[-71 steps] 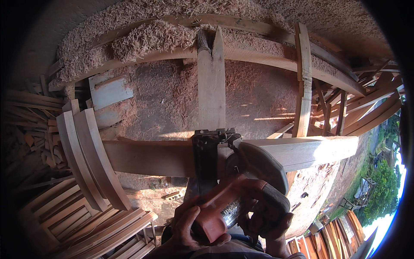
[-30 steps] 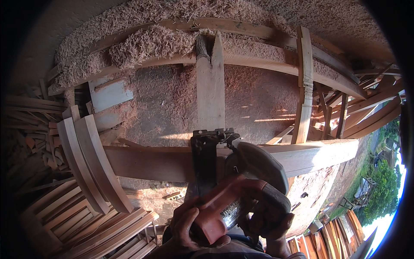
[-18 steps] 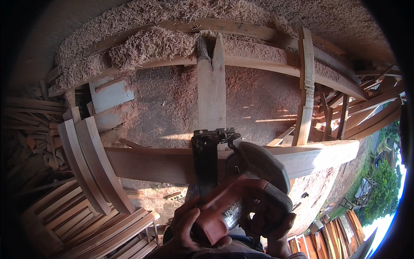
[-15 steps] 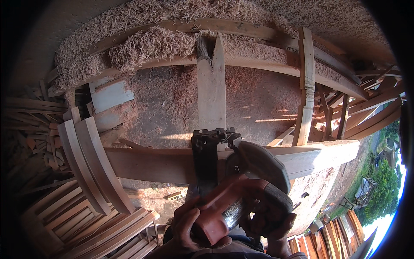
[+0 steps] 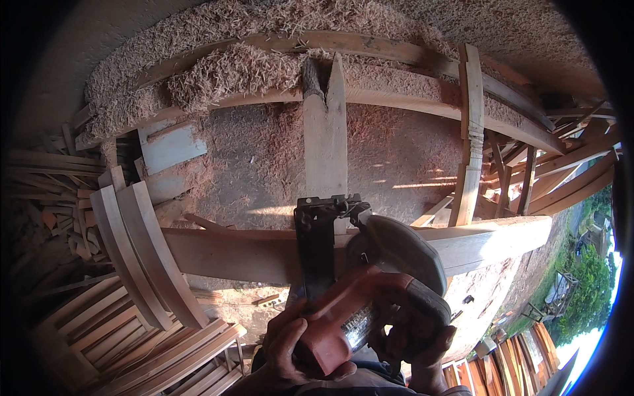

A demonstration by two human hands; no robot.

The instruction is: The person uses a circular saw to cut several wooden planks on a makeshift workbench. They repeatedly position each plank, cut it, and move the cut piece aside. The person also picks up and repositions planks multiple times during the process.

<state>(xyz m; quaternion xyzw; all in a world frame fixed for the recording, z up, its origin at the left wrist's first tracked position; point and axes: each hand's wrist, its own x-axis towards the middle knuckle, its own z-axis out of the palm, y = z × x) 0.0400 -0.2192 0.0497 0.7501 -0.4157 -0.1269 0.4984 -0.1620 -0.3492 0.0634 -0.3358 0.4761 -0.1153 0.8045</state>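
A circular saw (image 5: 325,350) with a reddish body, a dark base plate and a rounded blade guard is held in front of me. My left hand (image 5: 282,346) is closed round the reddish motor housing. At the rear handle, my right hand (image 5: 430,348) is wrapped round the grip, its fingers partly in shadow. The saw's dark base overlaps the near end of a pale board (image 5: 325,152), which lies across two long beams. The near beam (image 5: 231,254) passes beneath the saw. The blade itself is hidden from me.
Wood shavings (image 5: 231,72) heap over the far beam (image 5: 403,92). Another narrow board (image 5: 467,152) spans the beams at the right. Two curved boards (image 5: 148,244) rest across the near beam's left end. Slatted wooden frames (image 5: 99,323) stand at lower left, and stacked timber (image 5: 561,178) lies at right.
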